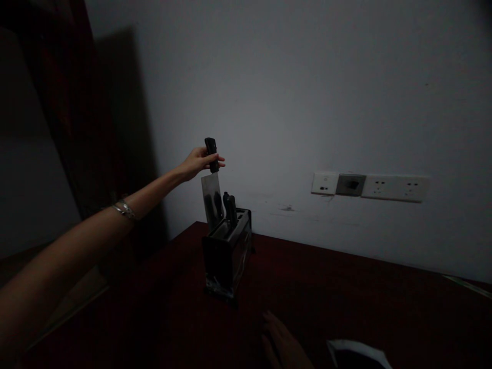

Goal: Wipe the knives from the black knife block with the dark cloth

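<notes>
My left hand is stretched out over the far end of the dark red table, closed round the black handle of a broad-bladed cleaver. The blade hangs upright, its lower part inside a slot of the black knife block. A second knife with a black handle stands in the block beside it. My right hand lies low on the table near the front edge, fingers stretched forward and flat, holding nothing.
A white wall rises behind the table, with a row of sockets to the right. A dark wooden panel stands at the left. Something white shows at the bottom edge beside my right hand.
</notes>
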A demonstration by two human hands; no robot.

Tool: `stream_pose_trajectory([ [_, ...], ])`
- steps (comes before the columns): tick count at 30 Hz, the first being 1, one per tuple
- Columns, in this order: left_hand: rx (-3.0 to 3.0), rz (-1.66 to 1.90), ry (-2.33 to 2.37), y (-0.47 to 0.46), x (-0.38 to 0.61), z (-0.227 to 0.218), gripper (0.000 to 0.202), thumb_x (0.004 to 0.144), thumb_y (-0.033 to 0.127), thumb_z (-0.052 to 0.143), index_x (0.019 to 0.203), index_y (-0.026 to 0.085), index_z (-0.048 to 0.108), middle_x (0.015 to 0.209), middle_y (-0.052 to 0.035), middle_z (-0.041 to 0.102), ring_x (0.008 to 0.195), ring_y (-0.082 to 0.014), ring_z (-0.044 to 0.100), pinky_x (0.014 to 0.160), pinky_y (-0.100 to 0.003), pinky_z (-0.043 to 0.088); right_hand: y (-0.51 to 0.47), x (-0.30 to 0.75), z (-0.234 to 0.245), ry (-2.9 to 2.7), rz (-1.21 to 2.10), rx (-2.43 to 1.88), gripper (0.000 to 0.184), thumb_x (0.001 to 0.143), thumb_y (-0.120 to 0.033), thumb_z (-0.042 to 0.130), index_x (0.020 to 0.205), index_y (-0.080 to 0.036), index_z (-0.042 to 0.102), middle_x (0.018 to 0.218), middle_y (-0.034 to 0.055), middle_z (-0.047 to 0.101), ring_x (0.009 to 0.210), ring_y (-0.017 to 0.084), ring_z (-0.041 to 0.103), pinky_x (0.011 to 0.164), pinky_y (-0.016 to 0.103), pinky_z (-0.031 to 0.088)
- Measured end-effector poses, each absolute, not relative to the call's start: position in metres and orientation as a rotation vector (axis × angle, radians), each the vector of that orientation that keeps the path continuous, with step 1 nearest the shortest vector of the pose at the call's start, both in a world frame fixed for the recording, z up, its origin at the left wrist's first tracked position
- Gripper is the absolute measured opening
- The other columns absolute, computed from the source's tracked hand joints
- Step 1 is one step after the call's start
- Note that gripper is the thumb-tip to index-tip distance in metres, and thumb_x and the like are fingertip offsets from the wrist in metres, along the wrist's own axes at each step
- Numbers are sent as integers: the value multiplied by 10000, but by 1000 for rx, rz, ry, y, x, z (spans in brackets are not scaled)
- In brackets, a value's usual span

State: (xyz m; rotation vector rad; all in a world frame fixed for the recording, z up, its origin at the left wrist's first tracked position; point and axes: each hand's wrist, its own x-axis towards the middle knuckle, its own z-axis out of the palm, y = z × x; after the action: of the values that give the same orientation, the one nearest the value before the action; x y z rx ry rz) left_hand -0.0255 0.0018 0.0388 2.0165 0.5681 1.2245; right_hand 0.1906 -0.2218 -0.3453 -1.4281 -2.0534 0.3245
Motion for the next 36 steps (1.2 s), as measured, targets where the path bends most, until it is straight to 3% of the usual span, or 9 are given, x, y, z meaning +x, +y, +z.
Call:
stream_pose_trajectory([
  [22, 2001, 1175, 556, 12, -21, 32, 310, 792, 224, 577, 1056, 97, 477, 962, -155, 632, 828, -224, 644, 769, -365, 481, -219, 192, -352, -2064, 267, -1409, 330, 886, -337, 372, 1040, -167, 611, 1250, 118, 532, 1165, 226, 472, 956, 333, 427],
  [36, 1995, 1138, 571, 20, -22, 20, 397, 787, 252, 591, 1122, 87, 456, 1012, -173, 615, 849, -224, 636, 814, -406, 465, -218, 193, -354, -2126, 149, -1404, 341, 893, -333, 362, 1048, -152, 606, 1228, 127, 550, 1145, 221, 492, 940, 305, 443],
])
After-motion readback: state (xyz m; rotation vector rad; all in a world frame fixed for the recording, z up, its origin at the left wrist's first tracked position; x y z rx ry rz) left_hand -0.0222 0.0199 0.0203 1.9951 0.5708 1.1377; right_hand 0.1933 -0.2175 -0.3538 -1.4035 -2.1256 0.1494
